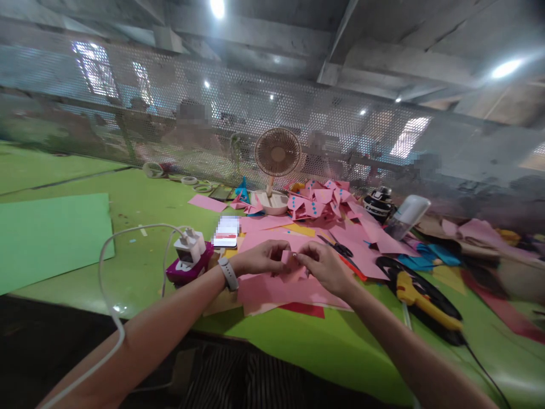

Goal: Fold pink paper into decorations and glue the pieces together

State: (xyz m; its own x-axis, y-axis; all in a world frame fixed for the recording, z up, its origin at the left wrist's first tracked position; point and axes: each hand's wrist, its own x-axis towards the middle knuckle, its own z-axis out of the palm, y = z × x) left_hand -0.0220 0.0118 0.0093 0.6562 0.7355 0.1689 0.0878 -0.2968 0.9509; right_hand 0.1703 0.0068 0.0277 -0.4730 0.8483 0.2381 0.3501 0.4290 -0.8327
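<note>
Your left hand [258,258] and right hand [321,266] meet over the middle of the bench [140,199], fingertips pinched together on a small folded pink paper piece [292,262] that sits between them, just above the spread of pink paper sheets [276,287] lying under your wrists. Both hands are closed narrowly on that piece; it is lifted a little off the sheets, and its exact fold is too small to make out. You wear a watch [229,274] on your left wrist. There is no box or tray here that I can tell holds anything; the finished-looking pink folded shapes with blue dots [321,203] lie loose in a heap at the back of the bench, well beyond your hands, beside a small desk fan [277,154] that stands upright on its round base. Just past your right hand lie scissors [338,247], touching the pink sheets. Further to your right a yellow glue gun [419,295] lies on its side on a dark patch, its cable running off toward the bench edge. To your left, near your left wrist, a purple power strip [187,267] carries white plugs [189,244], and a white cable [111,284] loops from them down over your left forearm. A large green paper sheet [46,238] lies flat at the far left, well apart from your hands. A perforated metal screen [170,113] stands behind the bench.
</note>
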